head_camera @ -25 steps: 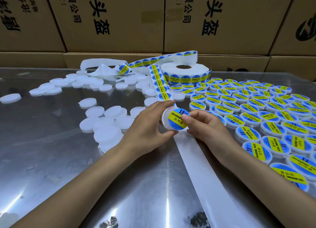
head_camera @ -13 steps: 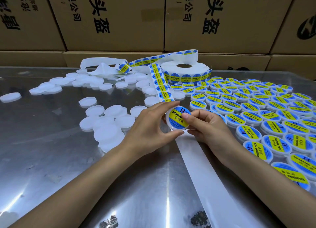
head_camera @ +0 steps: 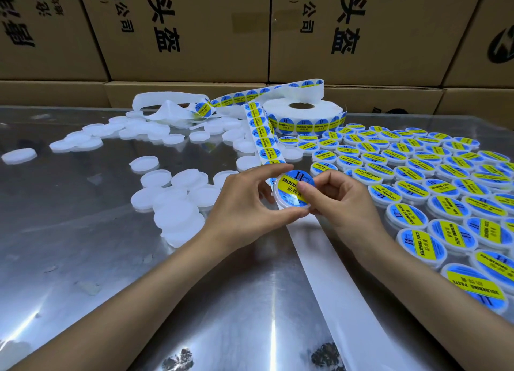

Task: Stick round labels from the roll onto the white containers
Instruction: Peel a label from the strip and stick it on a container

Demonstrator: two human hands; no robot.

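Observation:
Between both hands, tilted toward me above the metal table, is a round white container (head_camera: pixel 289 191) bearing a blue and yellow label. My left hand (head_camera: pixel 247 206) grips its rim with thumb below and fingers above. My right hand (head_camera: pixel 342 201) holds its right side, the thumb pressing on the label. The label roll (head_camera: pixel 303 117) lies flat at the back centre. Its strip of labels (head_camera: pixel 262 137) runs down toward my hands. Several unlabelled white containers (head_camera: pixel 178 192) lie to the left. Labelled containers (head_camera: pixel 417 176) fill the right.
Bare white backing paper (head_camera: pixel 328 262) trails from under my hands to the near edge. More backing paper (head_camera: pixel 167 106) is bunched at the back left. Stacked cardboard boxes (head_camera: pixel 194 31) wall off the table's (head_camera: pixel 83 259) far side.
The container has tipped further toward me and turned slightly between my hands. My right thumb has slid across the label. Both hands stayed in about the same place.

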